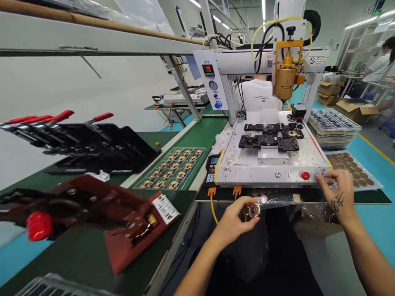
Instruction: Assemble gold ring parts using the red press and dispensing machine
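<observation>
My left hand (236, 222) holds a small round copper-coloured part (254, 210) between thumb and fingers, in front of the white machine (247, 170). At the machine's front right corner, my right hand (339, 195) touches a button with its fingertips, right of the red button (305, 176). Its fingers are bent together, and whether anything small is between them cannot be seen. Black fixtures (269, 139) lie on the machine's bed, one with a round metal part (292, 133) in it. Above them hangs a gold-coloured tool head (284, 80).
A clear tray of round parts (173, 168) lies on the green bench at left. Nearer stands a red clamp fixture (123, 222), with black red-handled clamps (101, 144) behind. Round discs (354, 168) and stacked trays (335, 127) sit at right. A person (259, 96) is behind the machine.
</observation>
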Motion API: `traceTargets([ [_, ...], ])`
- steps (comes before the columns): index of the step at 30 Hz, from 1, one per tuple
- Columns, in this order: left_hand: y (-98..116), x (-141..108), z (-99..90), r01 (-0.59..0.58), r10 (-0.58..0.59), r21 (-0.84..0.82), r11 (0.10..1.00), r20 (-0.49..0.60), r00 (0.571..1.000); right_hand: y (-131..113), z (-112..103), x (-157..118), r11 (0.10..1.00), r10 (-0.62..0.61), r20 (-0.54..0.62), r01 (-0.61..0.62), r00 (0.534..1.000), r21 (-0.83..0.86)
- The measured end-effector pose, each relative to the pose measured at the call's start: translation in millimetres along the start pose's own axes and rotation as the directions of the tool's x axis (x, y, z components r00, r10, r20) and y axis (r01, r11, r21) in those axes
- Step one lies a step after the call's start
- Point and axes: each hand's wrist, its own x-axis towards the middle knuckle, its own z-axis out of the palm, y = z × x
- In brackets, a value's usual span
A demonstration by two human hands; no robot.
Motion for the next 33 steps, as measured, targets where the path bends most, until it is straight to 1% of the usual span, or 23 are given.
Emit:
traceTargets([
  [1, -8.8, 1.5, 8.1, -0.019, 0.019, 0.003, 1.000, 0.039, 0.999, -13.3, 9.9, -9.0, 0.997, -0.054, 0.035, 0.052, 0.998, 0.059],
  [2, -16.7, 4.8, 15.2, -0.048, 0.047, 0.012, 0.999, 0.074, 0.996, -27.4, 21.5, -17.7, 0.986, -0.119, 0.106, 0.105, 0.987, 0.127],
  [3, -23.7, 9.3, 21.1, -0.081, 0.078, 0.027, 0.996, 0.105, 0.991, -41.4, 34.4, -25.9, 0.969, -0.191, 0.206, 0.151, 0.960, 0.196],
  [4, -29.8, 14.6, 25.7, -0.112, 0.105, 0.045, 0.993, 0.132, 0.986, -54.0, 48.1, -33.4, 0.947, -0.265, 0.312, 0.184, 0.913, 0.264],
  [5, -34.8, 19.9, 29.0, -0.133, 0.121, 0.063, 0.989, 0.158, 0.980, -64.5, 61.8, -40.0, 0.928, -0.317, 0.387, 0.200, 0.866, 0.313],
  [6, -38.9, 24.6, 31.4, -0.143, 0.127, 0.078, 0.987, 0.181, 0.975, -72.3, 74.8, -45.5, 0.917, -0.347, 0.437, 0.204, 0.830, 0.341],
  [7, -42.2, 28.1, 32.8, -0.143, 0.123, 0.087, 0.986, 0.204, 0.971, -77.5, 86.4, -50.1, 0.914, -0.360, 0.471, 0.202, 0.806, 0.352],
  [9, -47.2, 30.1, 34.4, -0.129, 0.105, 0.084, 0.988, 0.244, 0.964, -81.4, 103.3, -57.3, 0.924, -0.345, 0.505, 0.191, 0.792, 0.332],
  [11, -50.6, 26.7, 35.2, -0.110, 0.090, 0.059, 0.992, 0.271, 0.958, -80.2, 111.6, -63.6, 0.937, -0.323, 0.534, 0.184, 0.781, 0.297],
  [14, -53.6, 20.0, 35.5, -0.090, 0.079, 0.024, 0.996, 0.290, 0.954, -75.9, 115.9, -73.9, 0.945, -0.317, 0.560, 0.205, 0.765, 0.255],
  [18, -53.9, 21.4, 31.9, -0.065, 0.064, -0.008, 0.998, 0.327, 0.943, -67.5, 124.6, -89.5, 0.937, -0.346, 0.529, 0.253, 0.775, 0.242],
  [22, -51.9, 26.6, 25.5, -0.035, 0.042, -0.027, 0.999, 0.363, 0.931, -57.3, 132.1, -108.3, 0.906, -0.411, 0.451, 0.297, 0.793, 0.303],
  [24, -50.8, 27.2, 23.3, -0.032, 0.044, -0.039, 0.999, 0.366, 0.930, -56.0, 129.4, -119.6, 0.888, -0.436, 0.421, 0.303, 0.795, 0.347],
  [27, -49.6, 26.6, 24.7, -0.024, 0.038, -0.045, 0.999, 0.348, 0.937, -60.2, 114.6, -136.0, 0.871, -0.439, 0.394, 0.276, 0.807, 0.405],
  [29, -49.3, 26.8, 29.7, -0.021, 0.026, -0.017, 1.000, 0.309, 0.951, -63.7, 99.8, -142.8, 0.882, -0.391, 0.388, 0.218, 0.835, 0.419],
  [30, -49.0, 27.5, 33.0, -0.024, 0.021, 0.008, 1.000, 0.282, 0.959, -64.6, 91.9, -143.8, 0.895, -0.342, 0.385, 0.172, 0.857, 0.412],
  [32, -48.0, 29.7, 39.9, -0.036, 0.019, 0.073, 0.997, 0.219, 0.976, -63.6, 76.7, -139.8, 0.924, -0.201, 0.377, 0.047, 0.904, 0.380],
  [33, -46.9, 30.9, 42.8, -0.042, 0.021, 0.108, 0.993, 0.193, 0.981, -62.2, 69.8, -135.1, 0.932, -0.118, 0.373, -0.027, 0.920, 0.361],
])
